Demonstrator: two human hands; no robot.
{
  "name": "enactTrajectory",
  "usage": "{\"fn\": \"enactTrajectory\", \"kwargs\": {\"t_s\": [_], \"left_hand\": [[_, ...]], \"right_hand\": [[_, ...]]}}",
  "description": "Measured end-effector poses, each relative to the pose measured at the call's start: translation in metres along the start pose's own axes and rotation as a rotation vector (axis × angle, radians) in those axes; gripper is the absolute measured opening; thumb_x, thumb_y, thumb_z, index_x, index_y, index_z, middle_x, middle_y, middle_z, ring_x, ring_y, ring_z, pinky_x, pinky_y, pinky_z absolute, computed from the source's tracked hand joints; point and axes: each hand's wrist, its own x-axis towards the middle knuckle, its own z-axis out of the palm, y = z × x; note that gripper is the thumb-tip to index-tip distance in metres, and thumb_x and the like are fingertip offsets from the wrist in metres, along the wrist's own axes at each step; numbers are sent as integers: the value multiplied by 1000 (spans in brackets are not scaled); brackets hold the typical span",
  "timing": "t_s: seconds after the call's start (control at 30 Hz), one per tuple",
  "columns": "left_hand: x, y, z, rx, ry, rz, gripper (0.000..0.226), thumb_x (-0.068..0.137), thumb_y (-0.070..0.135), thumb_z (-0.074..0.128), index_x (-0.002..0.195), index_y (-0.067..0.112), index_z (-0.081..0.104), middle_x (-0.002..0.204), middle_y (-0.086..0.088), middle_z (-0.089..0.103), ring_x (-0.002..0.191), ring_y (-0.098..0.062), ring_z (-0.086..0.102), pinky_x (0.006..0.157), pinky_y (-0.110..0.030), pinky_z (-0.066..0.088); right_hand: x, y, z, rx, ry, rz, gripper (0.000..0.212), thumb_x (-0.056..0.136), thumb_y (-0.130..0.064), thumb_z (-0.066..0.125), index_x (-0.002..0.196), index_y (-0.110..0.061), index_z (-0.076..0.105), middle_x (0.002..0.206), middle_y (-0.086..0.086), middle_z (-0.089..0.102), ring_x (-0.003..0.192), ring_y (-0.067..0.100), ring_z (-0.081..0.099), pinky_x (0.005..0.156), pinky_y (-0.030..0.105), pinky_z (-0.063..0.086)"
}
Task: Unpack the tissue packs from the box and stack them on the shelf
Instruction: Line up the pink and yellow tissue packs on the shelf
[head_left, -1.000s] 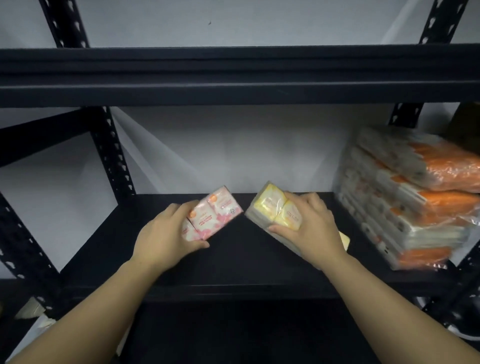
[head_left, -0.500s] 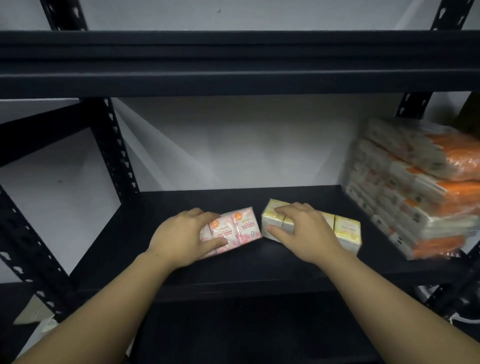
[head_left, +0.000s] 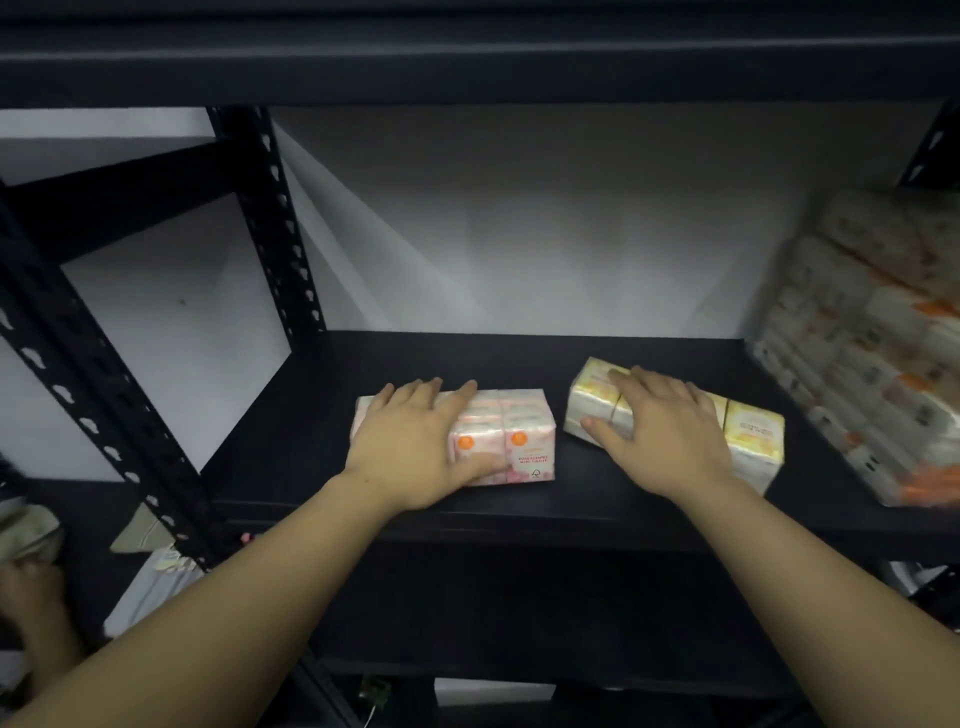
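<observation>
Moved: pink pack (head_left: 511, 447) squared flat on shelf (head_left: 291, 441)
Left hand (head_left: 415, 441): spread flat on pink pack
Right hand (head_left: 660, 431): spread over yellow pack (head_left: 753, 434)
Far right: orange wrapped bundles (head_left: 872, 353), apart

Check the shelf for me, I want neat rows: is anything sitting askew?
Yes. The yellow tissue pack under the right hand lies at an angle to the shelf edge. The pink tissue pack under the left hand sits nearly square. The two packs are apart.

The shelf (head_left: 519, 358) is dark, matt metal – smooth on top. The pink pack (head_left: 511, 441) and yellow pack (head_left: 753, 436) wear shiny plastic wrap (a bit crinkly).
</observation>
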Motion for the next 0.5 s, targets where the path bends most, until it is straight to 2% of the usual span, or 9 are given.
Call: {"fn": "enactTrajectory", "kwargs": {"t_s": [0.1,0.17,0.23,0.3,0.37,0.43,0.5], "left_hand": [[5,-3,4,23,33,12,121,62,107,3,161,39,23,161,-5,42,147,-26,41,124,-48,25],[14,-8,6,36,41,31,117,66,106,8,160,40,26,157,-4,47,142,-26,45,121,-47,29],[25,-14,7,49,41,48,110,70,104,16,159,40,28,155,-5,47,141,-28,45,119,-49,30],[39,-19,8,81,48,62,103,76,100,25,159,40,30,152,-8,44,139,-30,42,119,-51,29],[55,-23,9,112,47,65,98,78,96,32,159,41,30,146,-7,43,134,-30,41,116,-53,31],[73,-25,10,118,27,61,97,79,93,40,159,40,29,143,-6,44,131,-30,42,112,-53,34],[92,-27,13,85,17,53,94,81,86,50,159,37,30,145,-6,45,133,-31,42,111,-53,34]], "right_hand": [[0,1,-1,-6,-10,2,73,93,-75,42,152,-33,47,157,0,49,143,26,44,123,55,20],[4,3,-6,-56,-25,23,74,89,-82,42,150,-40,48,153,-4,52,142,27,44,120,67,8],[13,7,-13,-76,-90,60,83,81,-91,42,151,-45,43,151,-2,52,141,31,42,117,73,3],[23,11,-17,-91,-199,101,101,73,-98,41,157,-45,29,151,5,48,138,36,44,117,71,13],[30,14,-16,-130,-278,112,115,67,-103,37,161,-40,17,149,9,49,133,37,48,113,62,31],[34,17,-12,-153,-281,97,117,66,-104,33,161,-37,18,145,7,52,128,34,52,105,54,39],[36,18,-8,-152,-257,82,112,67,-103,33,158,-37,24,141,4,55,125,32,53,100,52,40]]}}
